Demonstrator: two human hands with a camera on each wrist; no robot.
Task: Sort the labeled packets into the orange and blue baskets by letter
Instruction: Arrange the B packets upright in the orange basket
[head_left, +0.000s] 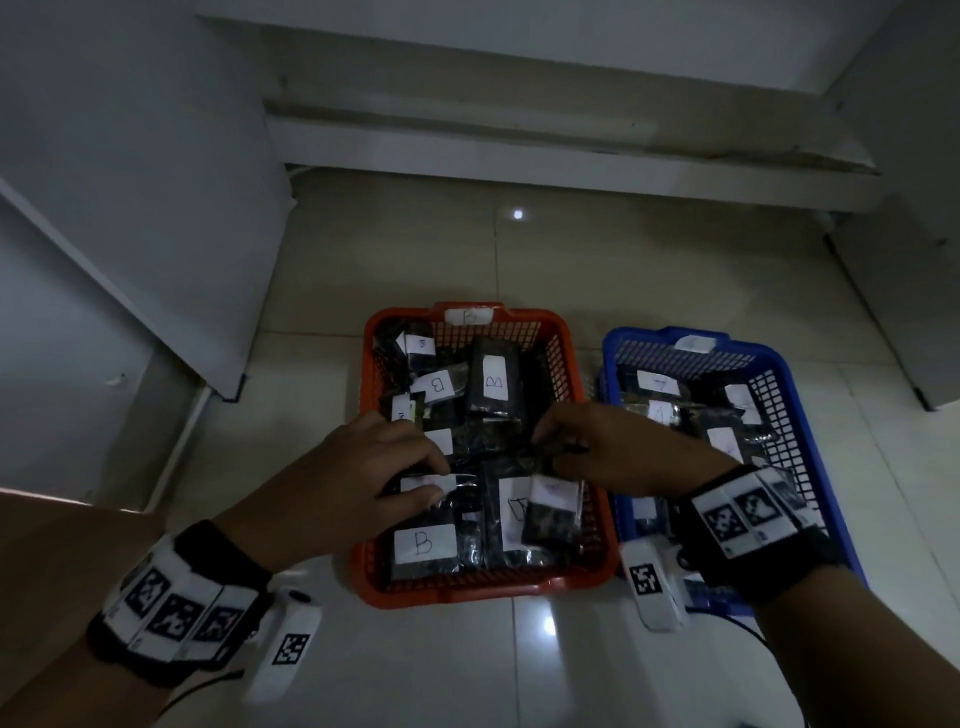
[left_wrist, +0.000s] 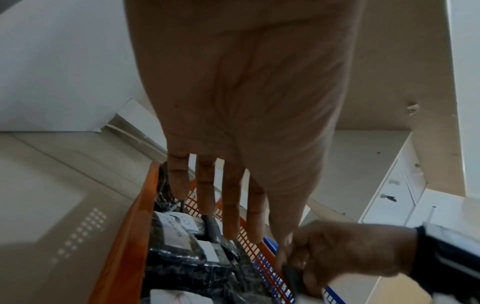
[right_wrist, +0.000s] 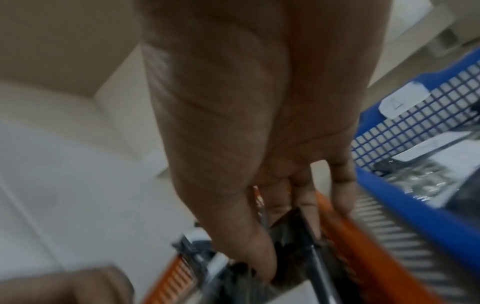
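While right hand (head_left: 618, 447) pinches one dark packet (head_left: 553, 506) over orange basket (head_left: 470, 592), left hand (left_wrist: 241, 115) hovers alongside, fingers (left_wrist: 205, 185) straight, holding nothing. B-labelled packets (head_left: 423, 543) fill orange basket; blue basket (head_left: 691, 338) adjoins, on floor.

Tiled floor (head_left: 649, 270) (orange basket (head_left: 563, 364), blue basket (head_left: 779, 371))

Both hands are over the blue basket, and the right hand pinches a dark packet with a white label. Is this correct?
Not quite. Both hands are over the orange basket, not the blue basket beside it; the head view shows this. The rest holds: the right hand pinches a dark packet with a white label, and the left hand reaches in too.
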